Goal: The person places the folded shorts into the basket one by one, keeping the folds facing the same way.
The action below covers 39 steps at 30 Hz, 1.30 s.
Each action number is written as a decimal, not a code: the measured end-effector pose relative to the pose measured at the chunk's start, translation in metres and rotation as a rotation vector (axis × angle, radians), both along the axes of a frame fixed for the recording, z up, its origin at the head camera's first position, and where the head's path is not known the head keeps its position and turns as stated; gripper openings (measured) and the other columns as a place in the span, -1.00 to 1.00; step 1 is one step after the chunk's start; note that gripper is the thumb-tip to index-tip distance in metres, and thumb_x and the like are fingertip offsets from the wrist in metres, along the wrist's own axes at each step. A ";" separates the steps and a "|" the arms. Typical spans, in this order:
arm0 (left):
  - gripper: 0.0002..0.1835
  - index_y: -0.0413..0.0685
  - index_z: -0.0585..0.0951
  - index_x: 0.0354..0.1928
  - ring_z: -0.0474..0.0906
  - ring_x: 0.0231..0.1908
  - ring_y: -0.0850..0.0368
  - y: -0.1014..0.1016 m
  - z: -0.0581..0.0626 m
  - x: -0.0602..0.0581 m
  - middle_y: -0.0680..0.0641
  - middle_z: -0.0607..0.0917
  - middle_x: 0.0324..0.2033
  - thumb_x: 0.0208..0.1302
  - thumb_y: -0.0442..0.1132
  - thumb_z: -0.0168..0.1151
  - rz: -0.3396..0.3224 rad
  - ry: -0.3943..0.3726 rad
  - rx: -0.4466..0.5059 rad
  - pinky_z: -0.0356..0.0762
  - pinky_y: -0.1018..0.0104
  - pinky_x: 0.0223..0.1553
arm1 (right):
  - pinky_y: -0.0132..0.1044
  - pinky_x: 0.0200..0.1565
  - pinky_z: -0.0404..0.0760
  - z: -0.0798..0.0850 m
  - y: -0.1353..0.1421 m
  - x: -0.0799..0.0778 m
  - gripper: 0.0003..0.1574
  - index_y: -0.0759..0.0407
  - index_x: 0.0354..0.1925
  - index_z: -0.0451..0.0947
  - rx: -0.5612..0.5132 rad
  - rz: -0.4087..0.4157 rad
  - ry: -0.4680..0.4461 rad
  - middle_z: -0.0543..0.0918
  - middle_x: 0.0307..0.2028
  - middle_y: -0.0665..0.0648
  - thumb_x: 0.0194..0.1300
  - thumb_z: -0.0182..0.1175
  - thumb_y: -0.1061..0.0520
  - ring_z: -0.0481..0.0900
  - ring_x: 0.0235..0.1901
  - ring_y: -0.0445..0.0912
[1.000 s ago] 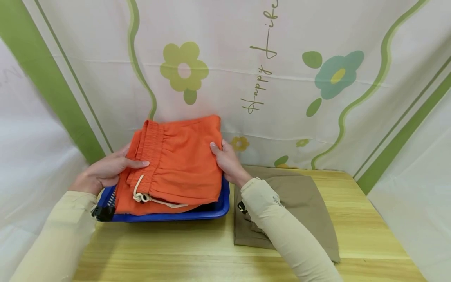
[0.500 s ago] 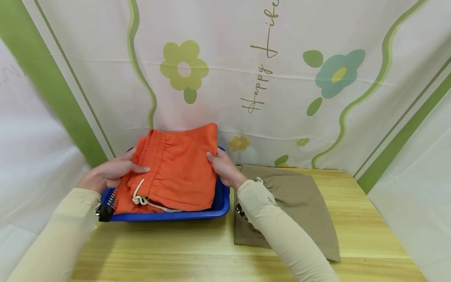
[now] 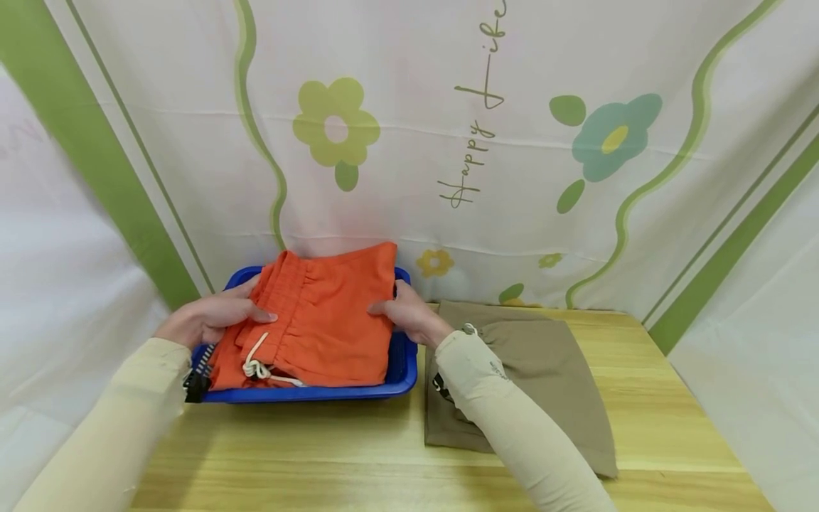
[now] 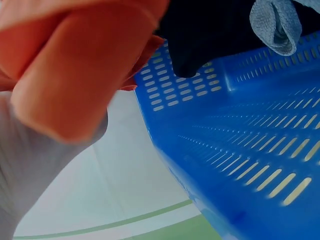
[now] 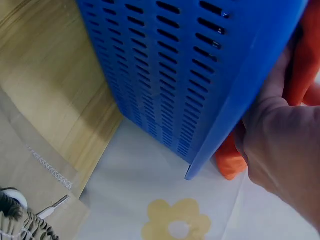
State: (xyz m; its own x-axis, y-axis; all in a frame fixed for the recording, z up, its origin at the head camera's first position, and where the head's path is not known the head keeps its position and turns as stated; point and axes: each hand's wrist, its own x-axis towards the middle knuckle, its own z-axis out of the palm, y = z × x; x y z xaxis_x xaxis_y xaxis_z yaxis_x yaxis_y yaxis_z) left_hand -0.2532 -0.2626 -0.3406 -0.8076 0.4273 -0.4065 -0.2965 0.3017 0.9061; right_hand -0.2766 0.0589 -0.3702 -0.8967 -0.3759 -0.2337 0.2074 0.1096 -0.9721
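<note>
Folded orange drawstring shorts [image 3: 339,320] lie over the mouth of a blue plastic basket [image 3: 384,390], their white cord knotted near the front left. My left hand [image 3: 220,316] grips the gathered waistband side, thumb on top and fingers hidden beneath. At the opposite edge, my right hand [image 3: 409,313] pinches the cloth with its thumb above, close by the basket's right rim. In the left wrist view, a black cloth [image 4: 210,30] with a grey cord [image 4: 277,25] shows inside the basket, below the orange fold. The right wrist view has my right hand just outside the slotted basket wall [image 5: 150,75].
Folded brown trousers or shorts [image 3: 544,384] with a gathered waist lie to the right on the wooden table [image 3: 307,455], partly under my right forearm. A white curtain [image 3: 397,142] with printed flowers hangs right behind the basket.
Both hands have lowered the orange shorts toward the basket, uncovering more of its back rim. The left hand has shifted slightly right. The brown garment stays in place.
</note>
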 end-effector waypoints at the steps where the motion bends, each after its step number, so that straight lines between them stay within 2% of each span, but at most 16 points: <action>1: 0.18 0.30 -0.60 0.54 -0.10 0.50 -0.35 0.000 -0.001 0.000 -0.29 -0.35 0.58 0.42 -0.42 0.14 -0.004 0.000 -0.003 0.25 -0.16 0.36 | -0.06 -0.09 0.72 -0.001 0.001 0.000 -0.31 0.27 0.32 0.19 -0.013 0.018 -0.005 0.59 0.06 0.27 0.34 0.27 0.36 0.69 -0.06 0.06; 6: 0.17 0.27 -0.65 0.52 -0.11 0.50 -0.38 0.002 -0.002 0.000 -0.33 -0.38 0.56 0.44 -0.40 0.12 -0.019 -0.011 -0.029 0.22 -0.18 0.37 | 0.07 -0.21 0.73 -0.003 0.005 0.003 -0.08 0.17 0.38 0.16 -0.025 0.135 -0.015 0.61 0.06 0.28 0.19 0.41 0.38 0.73 -0.13 0.13; 10: 0.15 0.20 -0.69 0.49 -0.10 0.49 -0.41 0.003 0.000 -0.001 -0.36 -0.41 0.54 0.47 -0.37 0.09 -0.027 -0.014 -0.088 0.18 -0.21 0.38 | 0.12 -0.28 0.73 -0.004 0.008 0.006 0.04 0.13 0.41 0.06 0.001 0.165 -0.017 0.56 0.07 0.30 0.14 0.44 0.40 0.73 -0.17 0.16; 14: 0.12 0.08 -0.68 0.49 -0.13 0.49 -0.44 0.006 0.003 -0.002 -0.40 -0.44 0.53 0.49 -0.33 0.09 -0.035 -0.005 -0.177 0.12 -0.25 0.40 | 0.08 -0.29 0.74 -0.002 0.009 0.007 0.00 0.18 0.35 0.06 0.024 0.159 -0.006 0.54 0.05 0.32 0.13 0.41 0.48 0.73 -0.19 0.14; 21: 0.12 -0.21 -0.61 0.49 -0.40 0.48 -0.49 0.009 0.007 0.000 -0.45 -0.53 0.49 0.47 -0.27 0.15 -0.061 0.022 -0.322 -0.17 -0.35 0.42 | 0.01 -0.24 0.74 0.006 0.015 0.007 -0.09 0.23 0.37 0.08 0.011 0.162 0.008 0.60 0.01 0.35 0.20 0.29 0.53 0.74 -0.19 0.15; 24: 0.13 -0.31 -0.58 0.49 -0.47 0.47 -0.50 0.011 0.007 0.001 -0.47 -0.53 0.47 0.46 -0.26 0.19 -0.076 0.020 -0.380 -0.22 -0.38 0.41 | -0.01 -0.24 0.75 0.007 0.018 0.007 -0.12 0.27 0.37 0.12 0.035 0.164 0.005 0.60 0.01 0.35 0.21 0.29 0.52 0.73 -0.19 0.15; 26: 0.13 -0.34 -0.57 0.49 -0.45 0.47 -0.51 0.012 0.006 0.003 -0.50 -0.51 0.47 0.45 -0.25 0.20 -0.083 0.017 -0.420 -0.16 -0.40 0.39 | -0.04 -0.27 0.75 0.006 0.020 0.007 -0.13 0.29 0.34 0.13 0.072 0.155 0.013 0.58 0.00 0.35 0.19 0.33 0.51 0.73 -0.22 0.13; 27: 0.14 -0.36 -0.56 0.49 -0.43 0.47 -0.52 0.012 0.006 0.003 -0.51 -0.49 0.47 0.44 -0.25 0.21 -0.083 0.017 -0.441 -0.11 -0.42 0.38 | -0.05 -0.29 0.75 0.005 0.021 0.008 -0.12 0.30 0.33 0.13 0.098 0.149 0.021 0.57 -0.01 0.34 0.17 0.34 0.51 0.72 -0.23 0.11; 29: 0.15 -0.36 -0.55 0.50 -0.33 0.46 -0.55 0.013 0.006 0.004 -0.53 -0.45 0.47 0.43 -0.25 0.23 -0.083 0.021 -0.490 0.13 -0.43 0.31 | -0.07 -0.32 0.75 0.003 0.021 0.009 -0.12 0.33 0.30 0.15 0.161 0.145 0.056 0.55 -0.02 0.33 0.14 0.37 0.50 0.71 -0.27 0.10; 32: 0.17 -0.35 -0.54 0.50 -0.22 0.44 -0.57 0.014 0.005 0.004 -0.53 -0.42 0.47 0.40 -0.28 0.26 -0.082 0.021 -0.544 0.39 -0.40 0.15 | -0.11 -0.30 0.73 0.003 0.019 0.013 -0.11 0.33 0.29 0.18 0.335 0.146 0.160 0.55 -0.02 0.29 0.12 0.44 0.43 0.69 -0.25 0.06; 36: 0.18 -0.35 -0.56 0.49 -0.21 0.44 -0.55 0.016 0.005 0.001 -0.51 -0.42 0.48 0.38 -0.34 0.27 -0.081 0.028 -0.579 0.54 -0.27 0.03 | -0.13 -0.10 0.66 0.007 0.011 0.018 0.09 0.41 0.46 0.06 0.664 0.179 0.356 0.55 0.11 0.35 0.18 0.49 0.21 0.62 -0.04 0.09; 39: 0.19 -0.32 -0.58 0.49 0.02 0.38 -0.49 0.017 0.003 -0.001 -0.50 -0.43 0.48 0.37 -0.39 0.26 -0.083 0.047 -0.604 0.62 -0.04 -0.19 | -0.15 -0.10 0.62 0.009 0.004 0.021 0.21 0.47 0.51 -0.03 0.825 0.196 0.473 0.56 0.12 0.41 0.18 0.49 0.15 0.60 0.01 0.11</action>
State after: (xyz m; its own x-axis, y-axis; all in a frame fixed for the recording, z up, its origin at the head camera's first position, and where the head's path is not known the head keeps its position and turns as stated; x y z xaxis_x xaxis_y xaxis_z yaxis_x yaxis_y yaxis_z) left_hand -0.2541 -0.2454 -0.3374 -0.8044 0.1950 -0.5611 -0.2137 0.7864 0.5796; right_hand -0.2555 0.0628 -0.3613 -0.9048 -0.4080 -0.1218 -0.2798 0.7852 -0.5524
